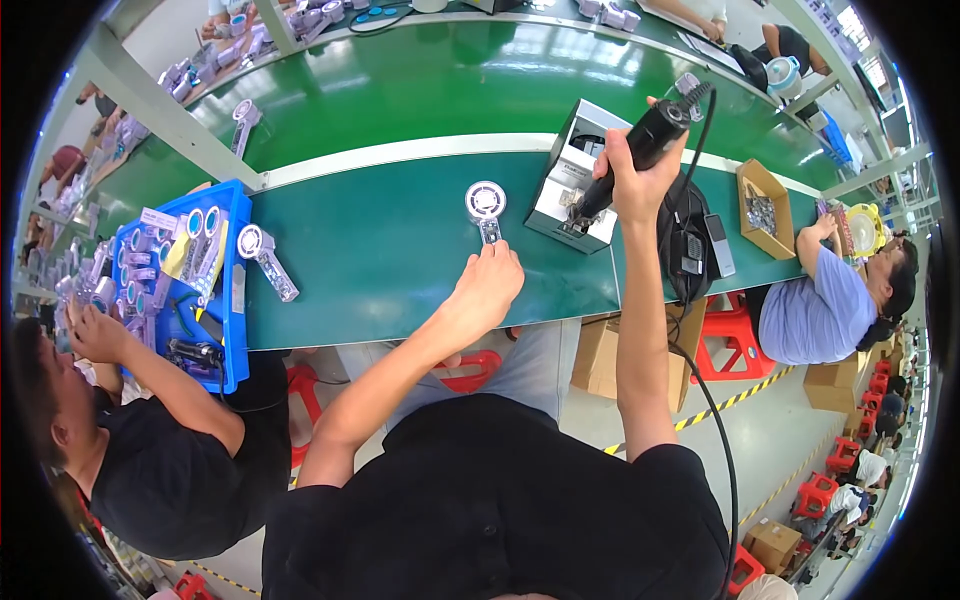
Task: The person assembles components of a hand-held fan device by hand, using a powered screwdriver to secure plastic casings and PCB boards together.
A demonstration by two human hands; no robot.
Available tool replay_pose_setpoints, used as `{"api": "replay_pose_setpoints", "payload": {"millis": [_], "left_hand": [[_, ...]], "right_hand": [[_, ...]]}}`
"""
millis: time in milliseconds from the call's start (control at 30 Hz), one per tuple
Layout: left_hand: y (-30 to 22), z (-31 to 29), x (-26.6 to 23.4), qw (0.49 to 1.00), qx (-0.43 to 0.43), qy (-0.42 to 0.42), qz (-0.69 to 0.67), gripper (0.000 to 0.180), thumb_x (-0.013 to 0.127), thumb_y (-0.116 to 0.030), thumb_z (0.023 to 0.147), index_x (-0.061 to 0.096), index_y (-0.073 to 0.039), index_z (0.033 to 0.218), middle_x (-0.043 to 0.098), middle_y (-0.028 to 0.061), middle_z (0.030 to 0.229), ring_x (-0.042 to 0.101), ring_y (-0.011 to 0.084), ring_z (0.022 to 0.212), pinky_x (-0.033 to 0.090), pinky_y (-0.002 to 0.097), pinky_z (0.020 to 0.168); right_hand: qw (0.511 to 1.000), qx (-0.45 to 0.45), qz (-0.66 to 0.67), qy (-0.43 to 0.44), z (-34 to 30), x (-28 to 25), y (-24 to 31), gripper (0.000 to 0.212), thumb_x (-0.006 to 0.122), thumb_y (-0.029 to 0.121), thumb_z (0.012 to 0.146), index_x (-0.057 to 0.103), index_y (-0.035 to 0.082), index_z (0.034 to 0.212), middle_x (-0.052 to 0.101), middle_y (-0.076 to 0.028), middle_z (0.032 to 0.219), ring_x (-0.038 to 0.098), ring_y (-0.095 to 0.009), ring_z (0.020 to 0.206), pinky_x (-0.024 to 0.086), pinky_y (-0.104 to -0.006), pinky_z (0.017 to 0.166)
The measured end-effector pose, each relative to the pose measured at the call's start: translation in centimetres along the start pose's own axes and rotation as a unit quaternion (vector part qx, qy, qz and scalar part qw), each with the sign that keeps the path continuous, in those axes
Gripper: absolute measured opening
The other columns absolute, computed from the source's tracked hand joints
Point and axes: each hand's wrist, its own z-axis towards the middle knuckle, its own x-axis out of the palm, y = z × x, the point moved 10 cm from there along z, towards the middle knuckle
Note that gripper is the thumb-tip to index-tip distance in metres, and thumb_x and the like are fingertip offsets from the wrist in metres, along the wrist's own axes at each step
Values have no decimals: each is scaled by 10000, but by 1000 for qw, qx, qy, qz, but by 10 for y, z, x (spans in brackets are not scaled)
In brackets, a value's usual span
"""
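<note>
My left hand (488, 286) is closed around the lower handle of a small white handheld fan (486, 201), which lies on the green bench with its round head away from me. Part of the handle's inside shows just above my fingers; the rest is covered. In my right hand (640, 180) is a black electric screwdriver (658, 128), its cord rising from the top. The screwdriver tilts down to the left, with its tip at the open front of a grey box-shaped machine (590, 237). Whether the tip touches anything cannot be made out.
A blue bin (238, 300) of fan parts stands at the left, beside another handheld fan (267, 262). Right of the machine lie a black bag-like item (680, 215) and a cardboard box of small metal parts (752, 185). Co-workers sit on both sides. The screwdriver's cord hangs at my right.
</note>
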Motion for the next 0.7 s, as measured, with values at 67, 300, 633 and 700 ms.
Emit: {"api": "replay_pose_setpoints", "payload": {"millis": [67,300,633,700], "left_hand": [[0,0,-1,1000,3,2,-8,183,599,85,708,578,102,889,536,230,945,572,354,885,505,425,710],[12,1,5,995,4,-25,-92,121,545,85,762,527,84,881,520,247,900,556,395,839,483,460,751],[16,125,-142,911,89,-338,-220,91,549,18,873,536,15,963,541,199,943,559,405,906,472,472,798],[19,157,-109,964,99,-242,-44,155,569,16,857,569,20,1012,552,177,959,565,382,922,483,461,811]], "right_hand": [[999,24,28,1,7,1,-10,478,716,32,881,407,21,1246,578,-56,721,552,-116,490,449,-261,455],[985,131,111,-19,-3,-9,-35,518,667,84,927,359,36,1341,545,-68,681,531,-148,451,460,-314,432],[984,80,144,-62,-47,-30,6,544,592,57,951,297,35,1407,542,-97,688,543,-178,465,487,-327,441],[985,85,138,-56,-50,-24,9,550,599,62,949,295,36,1406,542,-96,687,545,-174,468,487,-325,442]]}}
